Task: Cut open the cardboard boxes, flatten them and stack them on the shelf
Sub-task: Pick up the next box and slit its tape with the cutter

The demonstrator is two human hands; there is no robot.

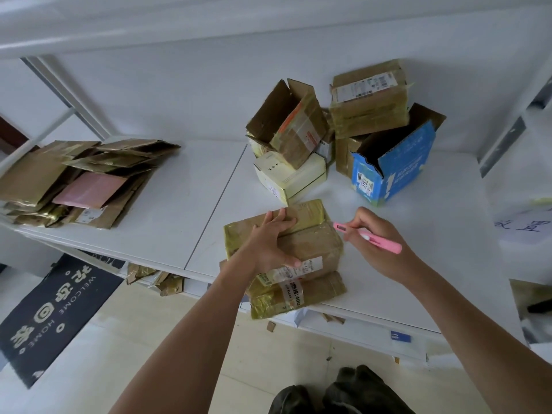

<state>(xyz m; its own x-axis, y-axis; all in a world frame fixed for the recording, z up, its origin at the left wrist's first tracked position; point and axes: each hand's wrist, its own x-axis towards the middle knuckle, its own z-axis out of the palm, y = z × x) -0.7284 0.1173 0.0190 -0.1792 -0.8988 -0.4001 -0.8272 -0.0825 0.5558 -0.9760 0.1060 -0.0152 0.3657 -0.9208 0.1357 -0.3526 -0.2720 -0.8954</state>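
Note:
A flattened brown cardboard box [313,243] wrapped in yellowish tape lies at the front edge of the white shelf [185,210]. My left hand [273,237] presses flat on top of it with fingers spread. My right hand [378,237] grips a pink utility knife [369,236], its tip just off the box's right edge. A stack of flattened boxes [80,180] lies at the left end of the shelf. Several unflattened boxes stand at the back: a brown open box [288,124], a cream box [291,174], a taped brown box [369,98] and a blue box [391,165].
A dark welcome mat [50,318] lies on the floor at the left. Cardboard scraps [161,280] sit on the lower shelf and floor below the front edge. A paper with handwriting [525,227] lies at the right. A white wall backs the shelf.

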